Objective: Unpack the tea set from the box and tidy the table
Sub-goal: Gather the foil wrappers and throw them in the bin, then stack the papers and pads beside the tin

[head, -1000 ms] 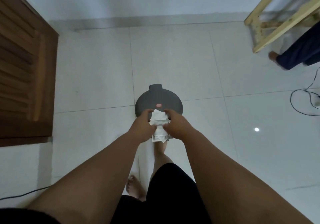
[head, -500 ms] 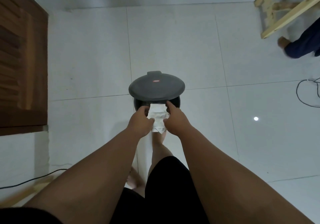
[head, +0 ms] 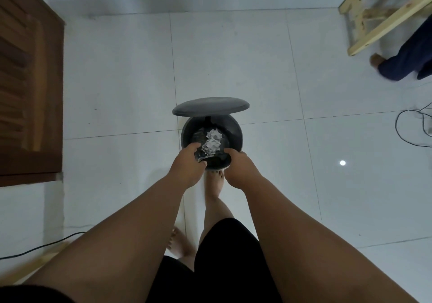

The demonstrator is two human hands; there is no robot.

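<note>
A round dark grey pedal bin [head: 237, 131] stands on the white tiled floor, its lid [head: 210, 106] tipped up at the far side. Crumpled white wrapping paper [head: 212, 141] lies loose inside the bin on a dark liner. My left hand [head: 188, 164] and my right hand [head: 242, 169] hover at the bin's near rim, one on each side, fingers spread, with nothing in them. My bare foot [head: 216, 183] is at the bin's base, just below the rim.
A brown wooden door [head: 28, 85] fills the left side. A pale wooden table frame [head: 383, 15] stands at the top right, with another person's leg [head: 406, 64] beside it. Black cables [head: 411, 127] lie at the right edge and the lower left.
The bin lid has swung up from closed to fully raised. Both hands held the white paper together before; now it lies inside the bin and the hands are apart.
</note>
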